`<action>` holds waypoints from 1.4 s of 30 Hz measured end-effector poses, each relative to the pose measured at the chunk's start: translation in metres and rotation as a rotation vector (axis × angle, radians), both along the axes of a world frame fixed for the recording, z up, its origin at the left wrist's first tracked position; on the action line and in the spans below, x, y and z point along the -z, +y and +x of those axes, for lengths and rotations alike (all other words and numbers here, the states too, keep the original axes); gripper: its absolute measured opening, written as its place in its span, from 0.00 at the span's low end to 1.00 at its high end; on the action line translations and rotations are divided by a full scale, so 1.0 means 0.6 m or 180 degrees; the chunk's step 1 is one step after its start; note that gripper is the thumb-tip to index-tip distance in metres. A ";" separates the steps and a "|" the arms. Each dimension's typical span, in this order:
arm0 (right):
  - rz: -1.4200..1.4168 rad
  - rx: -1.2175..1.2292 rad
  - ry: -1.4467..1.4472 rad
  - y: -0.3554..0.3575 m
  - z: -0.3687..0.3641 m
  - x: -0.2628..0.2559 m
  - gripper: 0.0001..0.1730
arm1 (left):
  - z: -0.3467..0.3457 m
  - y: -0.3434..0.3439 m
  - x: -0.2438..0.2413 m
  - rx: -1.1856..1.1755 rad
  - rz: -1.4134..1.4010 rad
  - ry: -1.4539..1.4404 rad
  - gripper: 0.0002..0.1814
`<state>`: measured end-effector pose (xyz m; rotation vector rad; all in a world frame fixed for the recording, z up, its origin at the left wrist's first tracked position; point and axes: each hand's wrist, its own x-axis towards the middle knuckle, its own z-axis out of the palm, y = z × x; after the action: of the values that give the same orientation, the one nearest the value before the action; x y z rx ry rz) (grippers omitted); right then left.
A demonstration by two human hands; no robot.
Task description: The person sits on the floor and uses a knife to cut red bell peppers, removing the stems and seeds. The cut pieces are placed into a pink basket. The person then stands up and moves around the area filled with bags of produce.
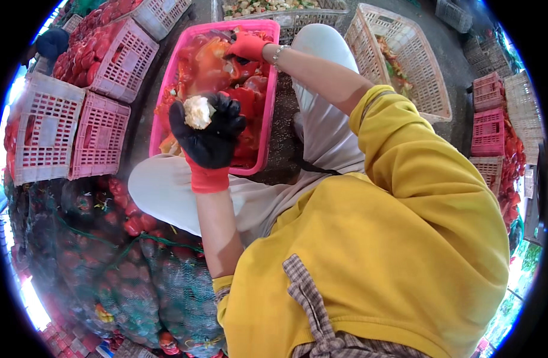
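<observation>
My left hand [209, 129], in a red glove with a black coated palm, is turned palm up over the near left part of a pink plastic tub [274, 89]. A pale, seedy bell pepper core [198, 112] lies in it, between thumb and curled fingers. At the tub's far right, my right hand [247, 46], in a similar glove, has its fingers bent over the peppers; something dark shows at its fingertips, too unclear to name. Cut red bell pepper pieces [206, 74] fill the tub, some orange-tinged.
Beyond the tub, a crate [291, 20] holds pale cores. A whitish crate [417, 67] with pepper scraps stands at the right. Crates of red peppers [126, 62] are stacked left. Green mesh sacks of peppers [112, 268] lie at lower left. My bent knees flank the tub.
</observation>
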<state>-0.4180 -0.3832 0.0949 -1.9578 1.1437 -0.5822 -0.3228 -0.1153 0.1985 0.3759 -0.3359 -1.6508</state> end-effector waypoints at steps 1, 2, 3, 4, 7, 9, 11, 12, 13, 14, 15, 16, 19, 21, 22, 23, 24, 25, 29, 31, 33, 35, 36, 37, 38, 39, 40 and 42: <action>0.0227 -0.0016 -0.0210 0.003 -0.002 0.001 0.21 | 0.004 0.001 0.005 0.0044 -0.0112 0.0048 0.29; 0.0452 -0.0030 -0.0420 0.004 -0.009 0.000 0.19 | 0.005 0.002 0.009 0.0091 -0.0223 0.0098 0.29; 0.0663 -0.0036 -0.0617 0.003 -0.016 -0.003 0.16 | 0.004 0.001 0.008 0.0148 -0.0348 0.0163 0.28; 0.0701 0.0096 -0.0728 0.003 -0.014 -0.004 0.17 | 0.005 0.002 0.007 0.0202 -0.0374 0.0277 0.26; 0.0513 0.0242 -0.0716 0.030 -0.019 -0.041 0.18 | 0.016 0.005 0.015 0.0039 -0.0307 0.0341 0.21; 0.0378 0.0180 -0.0997 0.012 -0.015 -0.022 0.19 | 0.029 0.002 0.037 -0.0507 -0.0020 0.0004 0.17; 0.0418 0.0005 -0.1289 0.056 -0.023 -0.066 0.19 | 0.038 -0.002 0.053 -0.0944 -0.0052 -0.0926 0.13; 0.0538 -0.0017 -0.1468 0.064 -0.036 -0.076 0.19 | 0.039 -0.013 0.062 -0.1003 -0.0070 -0.1144 0.12; 0.0489 -0.0020 -0.1558 0.071 -0.040 -0.078 0.20 | 0.034 -0.020 0.053 -0.1099 -0.0066 -0.1375 0.12; 0.0442 -0.0025 -0.1647 0.077 -0.043 -0.079 0.20 | 0.015 -0.029 0.046 -0.1516 0.0425 -0.1767 0.11; 0.0396 -0.0025 -0.1746 0.087 -0.046 -0.082 0.21 | 0.006 -0.041 0.037 -0.1428 0.0359 -0.2023 0.11; 0.0426 0.0025 -0.1789 0.104 -0.050 -0.091 0.24 | 0.001 -0.055 0.033 -0.1338 0.0304 -0.2272 0.11; -0.0426 0.0067 -0.1782 0.140 -0.043 -0.098 0.24 | -0.007 -0.090 0.049 -0.1398 0.0405 -0.3593 0.13; -0.0547 -0.0132 -0.1764 0.152 -0.048 -0.104 0.22 | -0.009 -0.111 0.072 -0.1785 0.0231 -0.5128 0.14; -0.0505 -0.0147 -0.1810 0.151 -0.050 -0.099 0.22 | -0.005 -0.117 0.079 -0.1756 0.0204 -0.5560 0.16; -0.0461 -0.0165 -0.1857 0.151 -0.052 -0.096 0.22 | 0.000 -0.121 0.085 -0.1583 0.0143 -0.5685 0.16; -0.0271 -0.0206 -0.1921 0.156 -0.056 -0.098 0.23 | 0.005 -0.123 0.089 -0.1402 0.0089 -0.5806 0.16; -0.0441 -0.0278 -0.1985 0.155 -0.056 -0.095 0.23 | 0.012 -0.125 0.093 -0.1220 0.0038 -0.5923 0.16; -0.0862 -0.0422 -0.2078 0.151 -0.062 -0.098 0.25 | 0.027 -0.129 0.090 -0.0686 -0.0117 -0.6137 0.17; -0.0892 -0.0454 -0.2048 0.147 -0.065 -0.096 0.25 | 0.010 -0.127 0.061 -0.0140 0.0201 -0.6298 0.17; -0.0874 -0.0549 -0.2028 0.142 -0.061 -0.091 0.23 | 0.006 -0.126 0.058 -0.0211 0.0277 -0.6260 0.18; -0.0651 -0.0298 -0.2119 0.143 -0.063 -0.093 0.23 | 0.006 -0.124 0.066 -0.0505 0.0081 -0.6172 0.18; -0.0555 -0.0225 -0.2159 0.138 -0.062 -0.093 0.23 | 0.008 -0.121 0.074 -0.0748 -0.0156 -0.6093 0.18; -0.0462 -0.0146 -0.2199 0.136 -0.062 -0.092 0.23 | 0.009 -0.119 0.081 -0.0983 -0.0398 -0.6003 0.19; -0.0339 -0.0092 -0.2192 0.136 -0.061 -0.091 0.23 | 0.009 -0.118 0.087 -0.1139 -0.0371 -0.5754 0.18; -0.0278 -0.0029 -0.2288 0.133 -0.060 -0.088 0.23 | 0.002 -0.118 0.081 -0.1289 -0.0357 -0.5505 0.17; -0.0219 0.0037 -0.2384 0.130 -0.058 -0.083 0.23 | -0.003 -0.119 0.076 -0.1431 -0.0344 -0.5254 0.16; -0.0112 0.0117 -0.2557 0.129 -0.058 -0.083 0.23 | -0.007 -0.116 0.074 -0.1459 -0.0315 -0.5043 0.15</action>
<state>-0.4527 -0.3059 0.1450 -1.4829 0.6518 -1.2639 -0.3269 -0.1850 0.1543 1.5194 -1.3514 -0.5745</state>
